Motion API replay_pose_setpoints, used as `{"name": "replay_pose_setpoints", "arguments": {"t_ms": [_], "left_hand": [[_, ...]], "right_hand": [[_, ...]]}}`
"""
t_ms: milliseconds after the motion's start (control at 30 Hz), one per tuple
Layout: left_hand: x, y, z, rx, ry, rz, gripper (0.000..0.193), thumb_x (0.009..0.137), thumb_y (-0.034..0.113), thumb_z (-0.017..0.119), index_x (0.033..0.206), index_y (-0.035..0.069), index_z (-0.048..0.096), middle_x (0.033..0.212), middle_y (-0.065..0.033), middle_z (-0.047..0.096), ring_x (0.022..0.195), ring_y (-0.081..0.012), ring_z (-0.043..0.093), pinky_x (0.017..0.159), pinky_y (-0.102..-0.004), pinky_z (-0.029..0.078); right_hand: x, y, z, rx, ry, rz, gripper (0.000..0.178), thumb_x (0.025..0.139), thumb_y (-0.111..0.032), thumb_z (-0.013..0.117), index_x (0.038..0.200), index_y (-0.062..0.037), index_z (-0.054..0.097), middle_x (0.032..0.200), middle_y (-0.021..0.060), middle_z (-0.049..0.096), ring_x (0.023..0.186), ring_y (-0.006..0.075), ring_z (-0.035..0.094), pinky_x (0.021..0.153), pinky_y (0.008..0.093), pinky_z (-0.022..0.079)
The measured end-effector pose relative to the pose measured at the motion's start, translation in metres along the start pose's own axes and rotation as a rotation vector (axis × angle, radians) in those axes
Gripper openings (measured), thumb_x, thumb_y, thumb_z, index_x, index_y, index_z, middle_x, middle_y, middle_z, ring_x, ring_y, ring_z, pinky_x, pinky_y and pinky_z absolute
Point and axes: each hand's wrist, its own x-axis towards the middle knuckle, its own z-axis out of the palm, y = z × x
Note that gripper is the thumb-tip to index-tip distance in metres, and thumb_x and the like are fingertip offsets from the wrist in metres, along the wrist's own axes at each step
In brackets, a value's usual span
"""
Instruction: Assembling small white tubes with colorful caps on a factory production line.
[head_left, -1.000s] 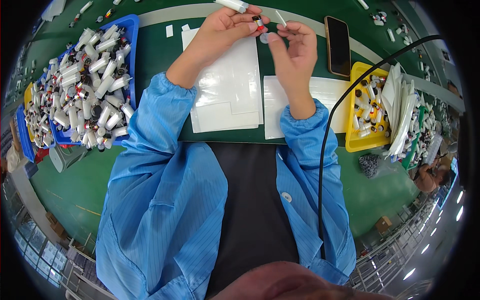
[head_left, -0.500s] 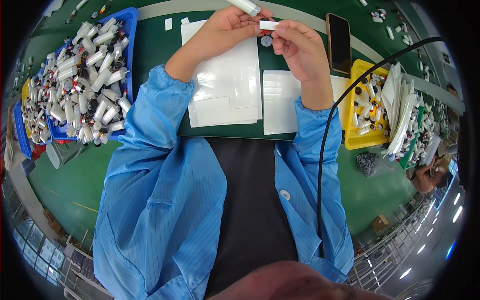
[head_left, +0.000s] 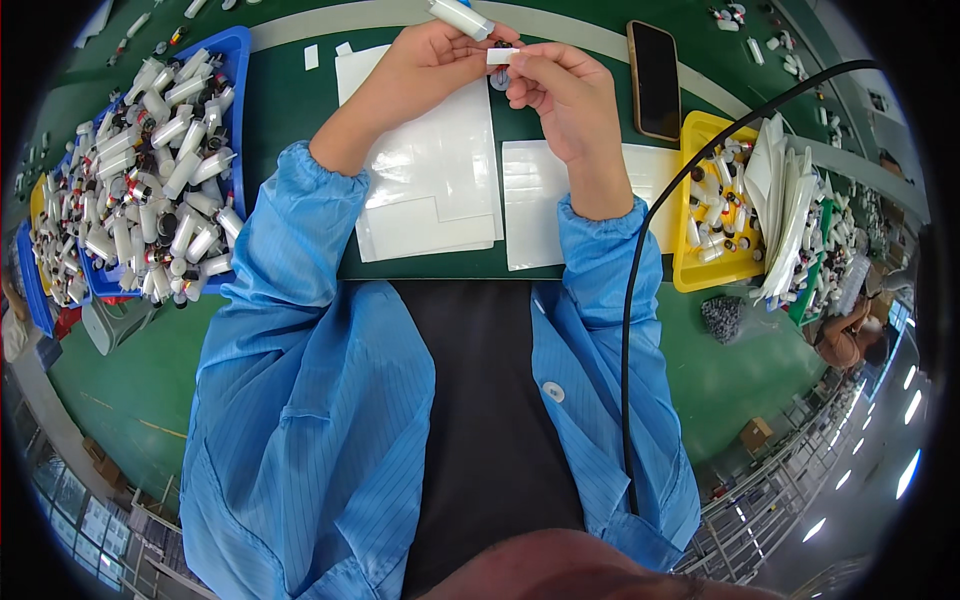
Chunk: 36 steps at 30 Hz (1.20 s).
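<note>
My left hand [head_left: 420,72] is closed around a white plastic cylinder [head_left: 462,18] with a clear end, which sticks out above its fingers. My right hand [head_left: 572,95] pinches a small white label strip [head_left: 503,57] between thumb and forefinger. The strip's left end meets the fingertips of my left hand. Just behind it shows a dark bit, and below it a small round clear piece [head_left: 499,80]; how these join the cylinder is hidden. Under my hands lie glossy white label sheets [head_left: 430,150], one with pieces cut away at its lower edge.
At left, a blue bin [head_left: 240,100] is heaped with similar white cylinders. To the right stand a yellow tray [head_left: 720,275] of small parts, a stack of white sheets [head_left: 785,210] and a phone [head_left: 655,80]. A black cable [head_left: 640,260] arches past my right forearm.
The whole view has shifted, so the table and both hands appear farther left. My hands keep the cylinder and the label strip close together, with only slight finger movement.
</note>
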Motion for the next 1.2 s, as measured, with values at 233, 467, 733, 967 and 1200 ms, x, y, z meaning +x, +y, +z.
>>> {"name": "replay_pose_setpoints", "arguments": {"t_ms": [233, 467, 733, 967, 1200], "left_hand": [[-0.001, 0.004, -0.002, 0.004, 0.042, -0.066, 0.029, 0.101, 0.004, 0.057, 0.128, -0.003, 0.061, 0.126, -0.0089, 0.067, 0.108, -0.0145, 0.067, 0.099, -0.0291, 0.054], [-0.003, 0.008, 0.005, -0.074, 0.08, -0.134, 0.03, 0.1, 0.008, 0.06, 0.128, -0.002, 0.064, 0.116, -0.0079, 0.071, 0.102, -0.0121, 0.068, 0.093, -0.0253, 0.054], [-0.003, 0.016, 0.008, -0.145, 0.087, -0.144, 0.028, 0.099, 0.012, 0.065, 0.123, -0.002, 0.068, 0.11, -0.0085, 0.072, 0.097, -0.0113, 0.069, 0.089, -0.0255, 0.055], [-0.002, 0.02, 0.011, -0.067, 0.077, -0.126, 0.03, 0.102, 0.015, 0.062, 0.125, -0.002, 0.067, 0.117, -0.0095, 0.071, 0.103, -0.0143, 0.068, 0.092, -0.0291, 0.055], [-0.006, -0.007, -0.002, -0.452, -0.09, -0.094, 0.035, 0.103, 0.013, 0.058, 0.13, -0.009, 0.059, 0.124, -0.0148, 0.067, 0.112, -0.0231, 0.066, 0.102, -0.0374, 0.053]], "right_hand": [[-0.001, 0.006, 0.001, -0.005, 0.006, -0.061, 0.013, 0.089, -0.003, 0.07, 0.099, 0.0056, 0.07, 0.082, 0.0122, 0.071, 0.068, 0.0168, 0.069, 0.062, 0.028, 0.058], [0.0, 0.007, 0.0, 0.005, 0.004, -0.051, 0.012, 0.09, -0.003, 0.07, 0.099, 0.0051, 0.07, 0.082, 0.012, 0.071, 0.067, 0.0166, 0.069, 0.062, 0.0275, 0.058], [-0.003, 0.007, 0.007, -0.131, 0.047, -0.161, 0.013, 0.089, -0.005, 0.072, 0.098, 0.0052, 0.071, 0.079, 0.0113, 0.071, 0.066, 0.0144, 0.068, 0.061, 0.0252, 0.056], [-0.002, 0.007, -0.005, 0.002, -0.003, -0.01, 0.019, 0.09, -0.011, 0.076, 0.101, 0.0019, 0.07, 0.087, 0.0076, 0.071, 0.07, 0.0099, 0.061, 0.063, 0.0226, 0.049], [0.001, -0.001, 0.003, 0.307, -0.217, 0.1, 0.007, 0.1, -0.01, 0.061, 0.105, -0.0083, 0.056, 0.114, 0.0092, 0.065, 0.08, 0.0127, 0.059, 0.066, 0.0246, 0.049]]}}
